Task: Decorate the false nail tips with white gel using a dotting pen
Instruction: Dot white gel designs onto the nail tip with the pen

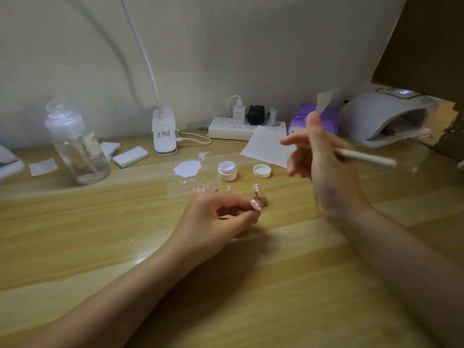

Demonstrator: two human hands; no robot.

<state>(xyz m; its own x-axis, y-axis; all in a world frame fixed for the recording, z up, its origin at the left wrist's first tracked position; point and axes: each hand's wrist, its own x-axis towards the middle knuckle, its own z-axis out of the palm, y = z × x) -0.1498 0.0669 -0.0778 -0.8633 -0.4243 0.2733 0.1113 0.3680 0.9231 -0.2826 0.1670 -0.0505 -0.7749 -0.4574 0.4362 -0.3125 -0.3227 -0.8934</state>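
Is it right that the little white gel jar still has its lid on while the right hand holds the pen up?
Not quite. The head view shows the gel jar open, with its lid lying beside it on the table. The right hand does hold the pen up.

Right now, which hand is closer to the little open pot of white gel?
Left. The left hand rests on the table just in front of the gel pot; the right hand, gripping the dotting pen, is raised farther off to its right.
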